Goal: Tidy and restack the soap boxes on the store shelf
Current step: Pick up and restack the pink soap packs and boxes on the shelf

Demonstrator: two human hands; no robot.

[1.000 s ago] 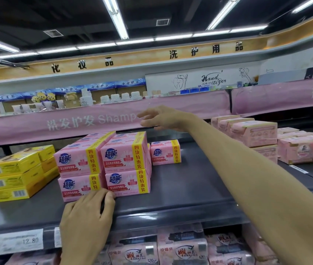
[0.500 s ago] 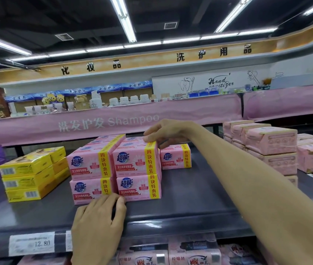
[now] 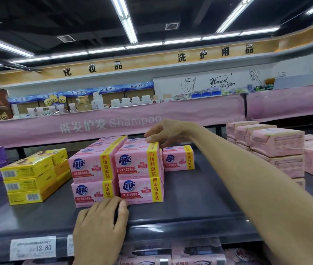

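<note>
Though behind stack (image 3: 138, 165), rear box (image 3: 178, 159) pt-hidden

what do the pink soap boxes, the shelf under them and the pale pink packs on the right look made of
Pink soap boxes: probably glossy printed cardboard, given crisp edges and flat faces.
Shelf: likely painted metal, with soft light reflections.
Pale pink packs: seemingly film-wrapped, given rounded corners and creased sheen.
</note>
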